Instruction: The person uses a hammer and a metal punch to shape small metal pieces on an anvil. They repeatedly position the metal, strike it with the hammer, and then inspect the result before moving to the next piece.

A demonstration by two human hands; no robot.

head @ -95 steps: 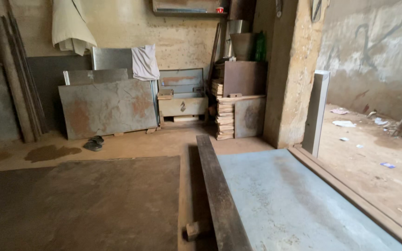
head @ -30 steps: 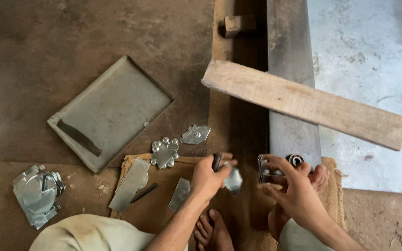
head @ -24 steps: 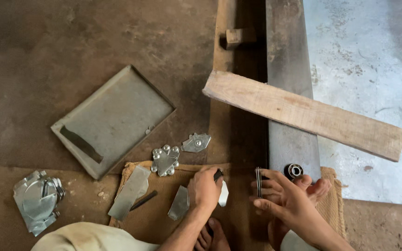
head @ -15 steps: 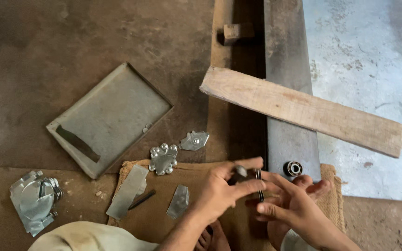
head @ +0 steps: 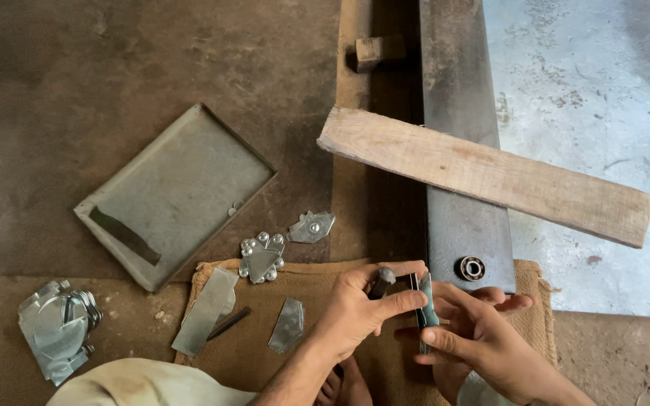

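— Metal, thin and silvery: is that what both hands are on?

— Yes. A small flat metal piece (head: 423,302) stands on edge between them, above the burlap sack (head: 317,289) spread on the floor. The left hand (head: 361,308) pinches its top edge between forefinger and thumb, and the same grip also keeps a short dark tool (head: 380,283) tucked against the palm.

— And the right hand?

— The right hand (head: 483,338) closes its thumb and fingers on the lower part of that piece, from the other side.

— What lies nearest?

— Just beyond the right fingertips a small round bearing (head: 472,268) sits on the end of a long dark steel bar (head: 460,135). A pale wooden plank (head: 483,173) lies slantwise across that bar.

— Further left?

— On the sack, a small offcut (head: 289,325), a longer strip (head: 206,310) and a thin dark rod (head: 229,323). At the sack's far edge, a scalloped ornament (head: 261,257) and a pointed ornament (head: 311,226). Beyond them a shallow metal tray (head: 174,192) rests on the floor, and well apart to the left lies a heap of cut sheet scraps (head: 58,327).
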